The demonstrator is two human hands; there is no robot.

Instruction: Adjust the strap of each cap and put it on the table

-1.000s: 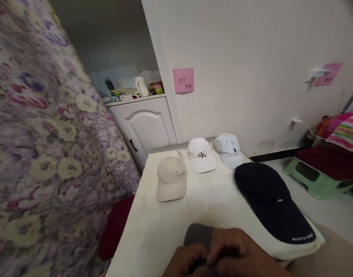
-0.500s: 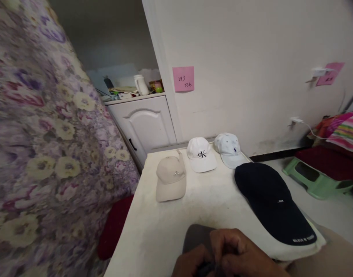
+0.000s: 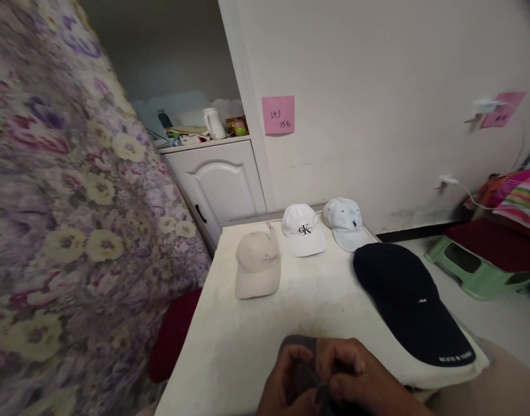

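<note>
At the bottom of the head view, my left hand (image 3: pixel 285 382) and my right hand (image 3: pixel 363 378) meet over a grey cap (image 3: pixel 300 341). Fingers of both hands are bent and pinch its cloth close together. Only a rounded edge of this cap shows beyond the knuckles; the rest is hidden by my hands and the frame's edge. Farther up the table lies a beige cap (image 3: pixel 256 264). A white cap (image 3: pixel 303 230) with black letters and a pale blue cap (image 3: pixel 343 224) sit at the back. To the right lies a long-brimmed navy cap (image 3: pixel 403 300).
The table (image 3: pixel 212 352) has a cream cover and stands near a wall. A floral curtain (image 3: pixel 86 231) hangs at the left, beside a dark red seat (image 3: pixel 173 335). A white cabinet (image 3: pixel 219 185) rises behind. At the right stands a green stool (image 3: pixel 459 271).
My left fingers have lifted and curled more around the grey cap's cloth. My right hand has shifted only slightly. The other caps lie where they were; the view has tilted a little.
</note>
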